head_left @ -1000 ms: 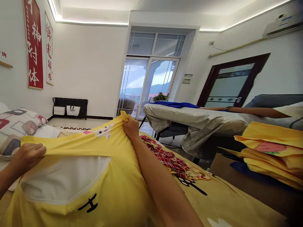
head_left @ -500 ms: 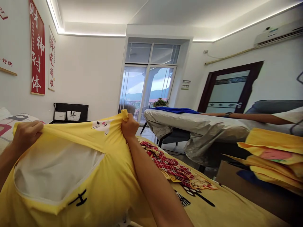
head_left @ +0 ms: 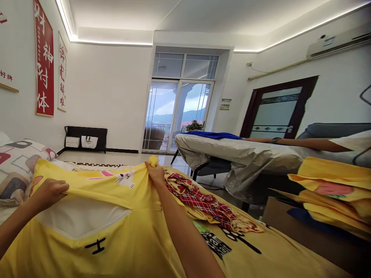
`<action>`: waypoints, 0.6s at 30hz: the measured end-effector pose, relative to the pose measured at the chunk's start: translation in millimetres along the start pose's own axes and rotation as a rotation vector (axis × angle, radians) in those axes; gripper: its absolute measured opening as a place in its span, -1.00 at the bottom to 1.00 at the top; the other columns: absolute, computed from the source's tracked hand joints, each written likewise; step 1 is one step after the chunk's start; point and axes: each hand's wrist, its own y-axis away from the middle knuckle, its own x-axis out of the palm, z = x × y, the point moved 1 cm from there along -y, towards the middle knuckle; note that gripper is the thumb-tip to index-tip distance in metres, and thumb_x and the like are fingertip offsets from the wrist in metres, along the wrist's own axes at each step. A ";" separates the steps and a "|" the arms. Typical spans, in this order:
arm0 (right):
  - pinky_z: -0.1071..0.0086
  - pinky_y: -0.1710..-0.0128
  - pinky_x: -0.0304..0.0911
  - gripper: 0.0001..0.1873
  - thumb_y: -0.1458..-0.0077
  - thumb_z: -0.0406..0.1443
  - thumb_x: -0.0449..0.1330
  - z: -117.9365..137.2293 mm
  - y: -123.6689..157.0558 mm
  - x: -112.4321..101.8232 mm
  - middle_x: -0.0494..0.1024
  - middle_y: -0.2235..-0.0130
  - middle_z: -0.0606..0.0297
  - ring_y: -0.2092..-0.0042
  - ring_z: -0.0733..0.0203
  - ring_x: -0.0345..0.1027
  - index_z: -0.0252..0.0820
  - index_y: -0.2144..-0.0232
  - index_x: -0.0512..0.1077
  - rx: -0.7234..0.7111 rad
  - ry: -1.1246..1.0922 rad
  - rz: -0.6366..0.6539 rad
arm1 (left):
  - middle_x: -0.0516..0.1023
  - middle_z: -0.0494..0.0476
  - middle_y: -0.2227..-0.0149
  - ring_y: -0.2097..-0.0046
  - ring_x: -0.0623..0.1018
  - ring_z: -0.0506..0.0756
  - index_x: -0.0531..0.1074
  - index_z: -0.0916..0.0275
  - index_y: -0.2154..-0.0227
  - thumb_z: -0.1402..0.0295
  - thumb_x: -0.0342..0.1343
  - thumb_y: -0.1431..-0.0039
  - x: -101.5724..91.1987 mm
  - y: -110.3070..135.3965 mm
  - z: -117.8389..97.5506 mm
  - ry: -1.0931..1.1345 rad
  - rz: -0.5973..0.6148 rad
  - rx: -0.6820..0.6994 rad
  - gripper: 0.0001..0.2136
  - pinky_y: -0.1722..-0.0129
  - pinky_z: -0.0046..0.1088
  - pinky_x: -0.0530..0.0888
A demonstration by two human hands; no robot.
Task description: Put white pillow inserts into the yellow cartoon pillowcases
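Observation:
A yellow rabbit-print cloth (head_left: 127, 195) is stretched between my two hands over the bed. It has a wide opening with a pale inside, and a black H-like mark below it; I cannot tell whether it is a garment or a cover. My left hand (head_left: 52, 195) is closed on the fold above the opening, at its left. At the upper right corner, my right hand (head_left: 155, 173) grips a bunched piece of the same cloth. Beyond my right forearm lies a crumpled red plaid cloth (head_left: 199, 197) with yellow patterned parts, on the yellow bedspread (head_left: 278, 251).
Patterned pillows (head_left: 20, 166) lie at the left. At the right, folded yellow cloths (head_left: 327, 173) are stacked over a cardboard box (head_left: 281, 212). Behind them, another person's arm (head_left: 304, 143) rests on a plastic-covered table (head_left: 246, 152) holding a blue cloth (head_left: 214, 134).
Both hands have come down with the cloth, the left one also moving right. The opening looks flatter and narrower, and more of the rabbit print and the floor behind shows.

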 end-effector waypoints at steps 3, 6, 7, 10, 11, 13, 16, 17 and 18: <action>0.20 0.13 0.22 -0.51 -0.04 -0.11 0.09 2.6 23.6 -14.8 0.48 0.07 -0.09 0.07 -0.03 0.35 -0.32 0.05 0.36 -0.048 0.034 -0.044 | 0.35 -0.06 0.59 0.57 0.26 -0.06 0.18 0.25 0.62 0.51 -0.08 -0.11 5.5 -5.4 -3.2 0.047 0.005 -0.034 -0.79 0.51 -0.46 0.03; 0.11 0.02 0.15 -0.59 -0.11 -0.17 0.04 9.4 79.0 -34.7 0.40 0.00 -0.07 0.01 -0.02 0.28 -0.29 0.04 0.32 -0.409 -0.028 -0.021 | 0.35 -0.06 0.59 0.56 0.26 -0.06 0.17 0.25 0.63 0.52 -0.09 -0.09 14.7 -11.6 -8.7 0.090 0.002 -0.049 -0.79 0.50 -0.47 0.04; 0.15 0.05 0.18 -0.64 -0.15 -0.18 0.00 12.0 102.9 -40.4 0.44 0.07 -0.02 0.07 0.03 0.31 -0.27 0.08 0.34 -0.576 -0.085 0.087 | 0.33 -0.06 0.60 0.56 0.25 -0.06 0.16 0.26 0.64 0.52 -0.08 -0.08 18.2 -14.0 -10.1 0.110 -0.005 -0.057 -0.79 0.51 -0.48 0.05; 0.22 0.02 0.17 -0.65 -0.19 -0.15 0.01 18.3 171.9 -51.7 0.46 0.09 0.12 0.05 0.12 0.30 -0.15 0.04 0.34 -1.017 -0.114 0.617 | 0.27 -0.06 0.64 0.58 0.21 -0.06 0.13 0.26 0.67 0.48 -0.06 -0.08 30.5 -20.1 -12.1 0.176 -0.035 -0.107 -0.75 0.52 -0.49 0.05; 0.21 -0.02 0.14 -0.59 -0.15 -0.12 0.07 19.2 188.5 -53.6 0.45 0.05 0.14 0.01 0.11 0.27 -0.12 -0.02 0.30 -1.089 -0.066 0.737 | 0.26 -0.06 0.64 0.58 0.20 -0.06 0.12 0.26 0.68 0.47 -0.05 -0.08 35.0 -21.0 -12.2 0.189 -0.032 -0.127 -0.75 0.52 -0.49 0.05; 0.18 -0.06 0.08 -0.43 -0.03 -0.07 0.21 19.0 208.2 -54.4 0.42 0.03 0.16 -0.02 0.08 0.23 -0.12 -0.07 0.26 -1.115 0.046 0.844 | 0.27 -0.05 0.63 0.57 0.21 -0.05 0.14 0.25 0.68 0.48 -0.06 -0.08 42.9 -20.5 -13.2 0.191 0.009 -0.150 -0.75 0.52 -0.48 0.06; 0.20 -0.02 0.05 -0.52 0.01 -0.08 0.26 14.2 217.4 -52.3 0.43 0.12 0.19 0.04 0.09 0.22 -0.16 0.07 0.32 -1.064 0.160 0.831 | 0.33 0.00 0.59 0.50 0.28 0.00 0.21 0.25 0.65 0.51 -0.07 -0.08 43.9 -16.6 -22.4 0.130 0.085 -0.119 -0.79 0.45 -0.46 0.14; 0.20 0.00 0.04 -0.62 -0.03 -0.12 0.23 12.0 219.6 -52.5 0.44 0.15 0.19 0.06 0.10 0.22 -0.17 0.13 0.34 -1.066 0.198 0.807 | 0.36 0.04 0.55 0.45 0.32 0.03 0.25 0.25 0.62 0.50 -0.07 -0.09 39.6 -16.2 -29.1 0.099 0.076 -0.100 -0.80 0.39 -0.44 0.19; 0.20 0.01 0.03 -0.72 -0.07 -0.15 0.19 9.8 222.3 -53.7 0.44 0.18 0.20 0.09 0.10 0.22 -0.17 0.19 0.35 -1.072 0.234 0.779 | 0.38 0.07 0.51 0.38 0.35 0.06 0.28 0.25 0.59 0.48 -0.06 -0.11 33.3 -17.0 -37.9 0.078 0.047 -0.081 -0.82 0.30 -0.39 0.23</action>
